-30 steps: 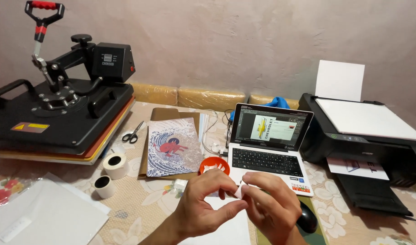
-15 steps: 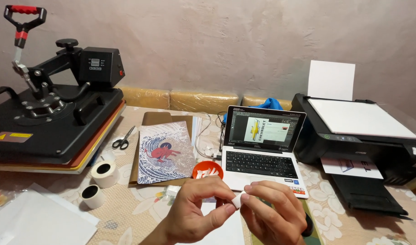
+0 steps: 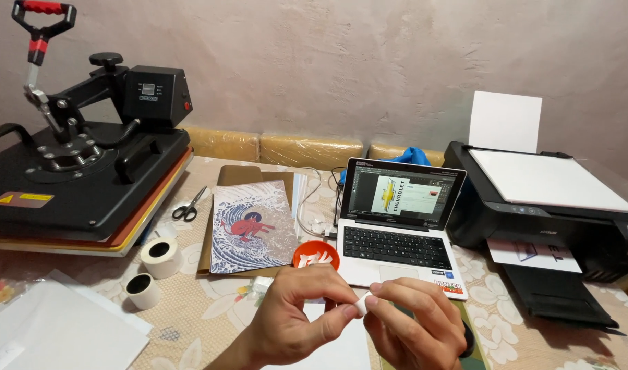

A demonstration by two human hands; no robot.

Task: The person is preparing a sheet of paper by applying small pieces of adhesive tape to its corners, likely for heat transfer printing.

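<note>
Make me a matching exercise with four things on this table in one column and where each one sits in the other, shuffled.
Things:
1. black heat press
2. black inkjet printer
3. small open laptop
4. small white piece

Places:
A. pinched between left hand and right hand
B. far left
C. far right
D. middle, behind the hands

Pairs: 1-B, 2-C, 3-D, 4-A

Two hands (image 3: 297,322) (image 3: 413,325). Two tape rolls (image 3: 162,257) (image 3: 143,290), one scissors (image 3: 188,207), one print (image 3: 251,226). One press (image 3: 81,171), one laptop (image 3: 400,229), one printer (image 3: 544,202).
</note>
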